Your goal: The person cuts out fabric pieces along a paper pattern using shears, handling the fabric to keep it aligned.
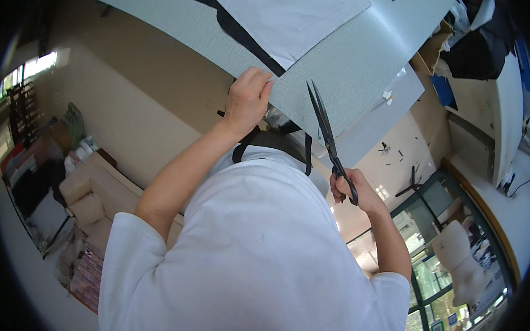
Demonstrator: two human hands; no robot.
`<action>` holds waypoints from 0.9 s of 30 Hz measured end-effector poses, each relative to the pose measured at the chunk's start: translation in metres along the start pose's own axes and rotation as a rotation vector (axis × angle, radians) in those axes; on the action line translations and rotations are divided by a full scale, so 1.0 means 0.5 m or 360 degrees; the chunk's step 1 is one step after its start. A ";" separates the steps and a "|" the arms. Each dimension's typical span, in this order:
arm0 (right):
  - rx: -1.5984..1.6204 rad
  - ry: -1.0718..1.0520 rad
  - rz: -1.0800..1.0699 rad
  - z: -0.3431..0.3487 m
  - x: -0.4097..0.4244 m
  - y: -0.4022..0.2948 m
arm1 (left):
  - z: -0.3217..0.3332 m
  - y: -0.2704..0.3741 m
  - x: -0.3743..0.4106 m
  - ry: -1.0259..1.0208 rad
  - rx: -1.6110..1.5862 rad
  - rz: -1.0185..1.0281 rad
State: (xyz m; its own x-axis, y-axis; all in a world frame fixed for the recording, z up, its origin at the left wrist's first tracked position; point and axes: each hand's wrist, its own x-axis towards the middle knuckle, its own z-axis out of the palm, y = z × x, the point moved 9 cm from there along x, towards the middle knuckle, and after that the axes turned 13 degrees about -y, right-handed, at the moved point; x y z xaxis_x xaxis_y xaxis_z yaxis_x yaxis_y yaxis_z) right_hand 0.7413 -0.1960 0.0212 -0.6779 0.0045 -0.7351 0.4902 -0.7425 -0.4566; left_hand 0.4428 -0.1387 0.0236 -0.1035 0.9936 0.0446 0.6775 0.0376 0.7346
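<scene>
My right hand (350, 187) grips the handles of black tailor's shears (326, 128) beside the table's near corner. Their blades point away from me, a little parted, with the tips over the tabletop (335, 75). At the table edge, my left hand (249, 96) is loosely curled, fingers together, and nothing shows in it; its palm side is hidden. Just beyond those fingers lies the pointed corner of a white sheet (289, 24), which looks like paper or fabric. Black fabric (246, 36) shows from under it along the left side.
A lower pale board (382, 113) borders the table on the right, with small scraps on it. Dark bits (392, 153) litter the floor. A cardboard box (432, 48) stands at right, a beige sofa (99, 198) at left, and a dress form (458, 258) by the glazed door.
</scene>
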 end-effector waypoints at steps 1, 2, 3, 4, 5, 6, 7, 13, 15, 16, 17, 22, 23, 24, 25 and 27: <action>-0.0034 -0.0004 0.0037 -0.009 0.007 -0.004 | 0.000 0.001 0.000 0.0021 0.0033 0.0034; -0.0067 -0.0007 0.0074 -0.020 0.016 -0.009 | 0.000 0.004 0.001 0.0041 0.0068 0.0067; -0.0120 -0.0023 0.0100 -0.029 0.026 -0.012 | 0.005 0.007 -0.001 0.0055 0.0095 0.0099; -0.0172 -0.0039 0.0126 -0.039 0.039 -0.016 | 0.008 0.010 -0.003 0.0073 0.0125 0.0150; -0.0223 -0.0055 0.0153 -0.047 0.051 -0.024 | 0.011 0.011 -0.004 0.0091 0.0155 0.0200; -0.0336 -0.0042 0.0203 -0.051 0.060 -0.039 | 0.013 0.012 -0.006 0.0104 0.0196 0.0249; -0.0393 -0.0040 0.0230 -0.063 0.067 -0.045 | 0.019 0.013 -0.005 0.0096 0.0226 0.0272; -0.0564 0.0024 0.0281 -0.108 0.088 -0.069 | 0.034 0.021 -0.002 0.0194 0.0416 0.0429; -0.0545 0.0013 0.0284 -0.106 0.090 -0.080 | 0.035 0.020 -0.005 0.0279 0.0465 0.0467; -0.0534 0.0008 0.0283 -0.105 0.091 -0.084 | 0.036 0.018 -0.004 0.0290 0.0477 0.0491; -0.0556 0.0015 0.0296 -0.109 0.093 -0.083 | 0.038 0.016 -0.004 0.0299 0.0489 0.0516; -0.0692 0.0069 0.0312 -0.120 0.097 -0.097 | 0.041 0.017 -0.004 0.0273 0.0529 0.0559; -0.0710 0.0073 0.0319 -0.121 0.098 -0.099 | 0.042 0.017 -0.005 0.0274 0.0540 0.0562; -0.0728 0.0076 0.0327 -0.122 0.100 -0.101 | 0.043 0.017 -0.006 0.0274 0.0550 0.0565; -0.0746 0.0079 0.0334 -0.123 0.101 -0.102 | 0.042 0.017 -0.007 0.0291 0.0553 0.0574; -0.0765 0.0094 0.0334 -0.122 0.101 -0.110 | 0.041 0.018 -0.007 0.0325 0.0559 0.0594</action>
State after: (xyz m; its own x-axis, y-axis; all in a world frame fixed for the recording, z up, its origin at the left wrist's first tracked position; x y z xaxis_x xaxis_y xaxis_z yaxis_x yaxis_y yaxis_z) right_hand 0.7132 -0.1140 -0.0214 -0.5132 -0.0633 -0.8559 0.8173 -0.3406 -0.4648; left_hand 0.4644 -0.1397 0.0164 0.0751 0.9068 0.4148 0.8940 -0.2455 0.3749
